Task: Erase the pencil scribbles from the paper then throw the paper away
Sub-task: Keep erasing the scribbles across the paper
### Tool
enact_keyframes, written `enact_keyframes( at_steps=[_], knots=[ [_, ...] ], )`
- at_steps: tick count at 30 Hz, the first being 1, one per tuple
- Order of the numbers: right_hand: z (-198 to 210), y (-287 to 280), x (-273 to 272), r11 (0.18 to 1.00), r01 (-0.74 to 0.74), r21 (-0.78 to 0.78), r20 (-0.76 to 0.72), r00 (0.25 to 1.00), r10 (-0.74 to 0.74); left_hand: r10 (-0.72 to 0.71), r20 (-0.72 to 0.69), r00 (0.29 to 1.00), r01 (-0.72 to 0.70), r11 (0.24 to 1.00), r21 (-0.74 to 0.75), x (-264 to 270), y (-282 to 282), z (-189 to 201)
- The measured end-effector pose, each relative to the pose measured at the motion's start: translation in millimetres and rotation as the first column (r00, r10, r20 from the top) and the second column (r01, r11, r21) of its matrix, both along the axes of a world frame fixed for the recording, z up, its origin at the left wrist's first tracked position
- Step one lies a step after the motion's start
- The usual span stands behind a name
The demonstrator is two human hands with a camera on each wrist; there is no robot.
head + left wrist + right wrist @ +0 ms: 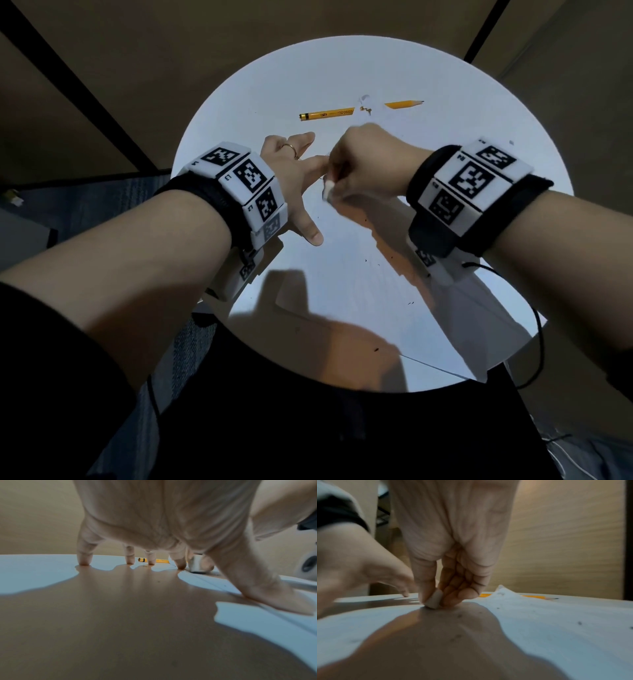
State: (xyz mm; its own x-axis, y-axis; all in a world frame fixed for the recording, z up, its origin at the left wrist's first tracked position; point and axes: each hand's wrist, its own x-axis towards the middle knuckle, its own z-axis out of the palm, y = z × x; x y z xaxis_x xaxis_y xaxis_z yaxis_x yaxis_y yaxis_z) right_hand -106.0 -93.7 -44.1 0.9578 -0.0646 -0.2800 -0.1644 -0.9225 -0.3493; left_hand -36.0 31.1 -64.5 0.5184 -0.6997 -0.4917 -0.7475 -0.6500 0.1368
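Both hands (left [294, 171] splayed, right [363, 164] pinching the eraser [435, 600]) press the paper [342, 274].

Looks like an office or study-type room, can't tell for certain: a round white table [513, 102] with a yellow pencil [329, 113] and a sheet of white paper [342, 274] on it, tan wood-grain wall panels [565, 540] with dark vertical strips [483, 31] behind. Blue-grey carpet [102, 195] on the floor to the left of the table. Both wrists wear black straps with printed marker blocks [476, 180], so a recording setup.
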Motion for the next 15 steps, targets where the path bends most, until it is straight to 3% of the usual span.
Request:
enact_keyframes(
  at_steps=[3, 8, 13, 15],
  knots=[
    [0, -2, 5, 0.997, 0.072, -0.034, 0.073, 0.995, -0.069, 0.002, 0.008, 1.0, -0.002, 1.0, 0.004, 0, 0, 1],
    [1, 20, -16, 0.99, -0.123, 0.061, -0.088, 0.988, 0.128, 0.008, -0.036, 0.999, -0.009, 1.0, -0.023, 2, 2, 0],
    [-1, -3, 0, 0.996, 0.09, 0.026, 0.064, 0.994, -0.092, -0.001, -0.009, 1.0, 0.001, 1.0, 0.023, -2, 0, 4],
    [-1, 6, -5, 0.999, 0.028, 0.023, 0.045, 0.999, -0.029, 0.007, -0.024, 1.0, -0.007, 1.0, 0.011, -1, 1, 5]
  ],
)
